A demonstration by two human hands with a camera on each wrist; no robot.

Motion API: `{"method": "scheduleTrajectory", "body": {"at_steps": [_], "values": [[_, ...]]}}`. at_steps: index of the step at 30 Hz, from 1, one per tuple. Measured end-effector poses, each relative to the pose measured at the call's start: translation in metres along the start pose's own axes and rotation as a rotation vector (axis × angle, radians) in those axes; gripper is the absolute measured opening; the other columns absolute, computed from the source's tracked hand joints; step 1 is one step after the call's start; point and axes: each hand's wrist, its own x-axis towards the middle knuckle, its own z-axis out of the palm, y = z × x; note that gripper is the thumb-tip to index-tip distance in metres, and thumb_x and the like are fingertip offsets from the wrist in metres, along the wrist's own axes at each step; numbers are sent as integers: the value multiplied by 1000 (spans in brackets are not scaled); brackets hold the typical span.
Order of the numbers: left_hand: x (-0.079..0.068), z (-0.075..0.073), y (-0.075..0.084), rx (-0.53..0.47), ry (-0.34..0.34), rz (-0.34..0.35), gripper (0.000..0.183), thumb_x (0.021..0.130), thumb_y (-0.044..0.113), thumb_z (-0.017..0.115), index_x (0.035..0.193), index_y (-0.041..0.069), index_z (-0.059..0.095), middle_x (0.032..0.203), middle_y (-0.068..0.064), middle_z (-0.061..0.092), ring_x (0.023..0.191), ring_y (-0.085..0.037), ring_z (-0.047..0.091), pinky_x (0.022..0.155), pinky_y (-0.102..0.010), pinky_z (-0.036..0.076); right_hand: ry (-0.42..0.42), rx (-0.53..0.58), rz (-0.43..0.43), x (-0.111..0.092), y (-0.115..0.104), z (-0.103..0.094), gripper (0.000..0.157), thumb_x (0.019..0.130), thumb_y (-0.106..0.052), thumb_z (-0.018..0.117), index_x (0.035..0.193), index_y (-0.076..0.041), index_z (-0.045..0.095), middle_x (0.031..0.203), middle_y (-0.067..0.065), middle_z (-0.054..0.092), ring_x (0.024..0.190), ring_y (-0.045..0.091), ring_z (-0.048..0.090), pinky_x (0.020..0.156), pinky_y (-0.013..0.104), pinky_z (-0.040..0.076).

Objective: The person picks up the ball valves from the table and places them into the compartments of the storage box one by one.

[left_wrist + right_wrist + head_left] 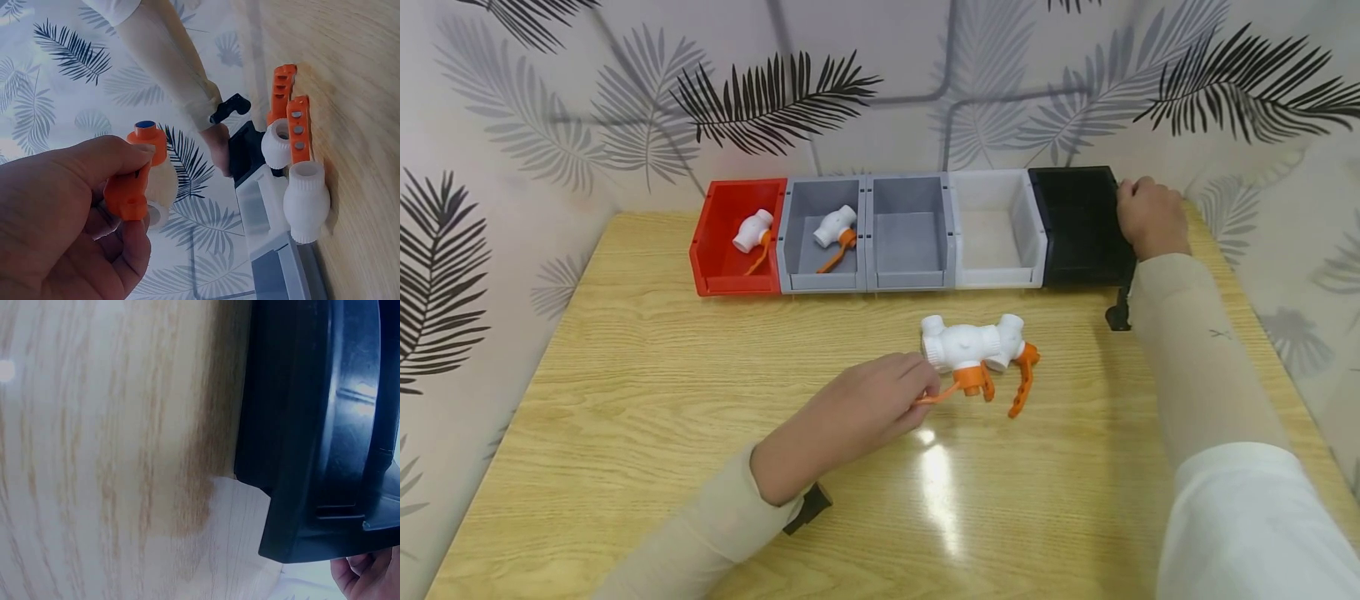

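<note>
My left hand [880, 396] pinches the orange lever handle of a white ball valve [964, 343], held above the table. In the left wrist view, thumb and fingers close round that orange handle [128, 190], and the white body lies partly hidden behind it. Two more valves lie on the table: one valve [306, 203] is mostly hidden behind the held one in the head view, and the other valve [1009, 337] shows at its right. At the far right my right hand [1152, 215] grips the side wall of the black bin [1078, 225]; its fingertips are partly hidden.
A row of bins runs along the back. The red bin [702, 258] and the left grey bin [786, 250] each hold a valve. Right of them stand another grey bin [908, 242] and a white bin [992, 233]. A leaf-patterned cloth [880, 100] rises behind the wooden table [625, 375].
</note>
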Motion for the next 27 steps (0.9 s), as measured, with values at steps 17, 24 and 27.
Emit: {"method": "scheduleTrajectory", "body": {"at_steps": [17,24,27], "values": [[6,-10,-17,23,57,-47,10,84,10,53,93,9,52,85,2,48,73,-9,41,63,-18,38,-35,20,1,-2,1,-3,65,93,-40,9,118,13,38,116,38,38,103,53,34,85,58,27],[12,-8,-27,67,54,-69,10,84,10,53,94,8,51,84,1,45,73,-10,39,63,-18,37,-34,18,6,-1,0,-3,65,93,-40,9,118,12,38,116,37,39,104,53,35,85,58,28],[16,-6,-33,55,56,-106,11,84,10,53,95,8,51,85,1,44,73,-10,40,62,-19,37,-31,19,13,-2,0,-3,65,93,-40,10,119,12,38,117,37,38,105,52,35,85,58,28]]}}
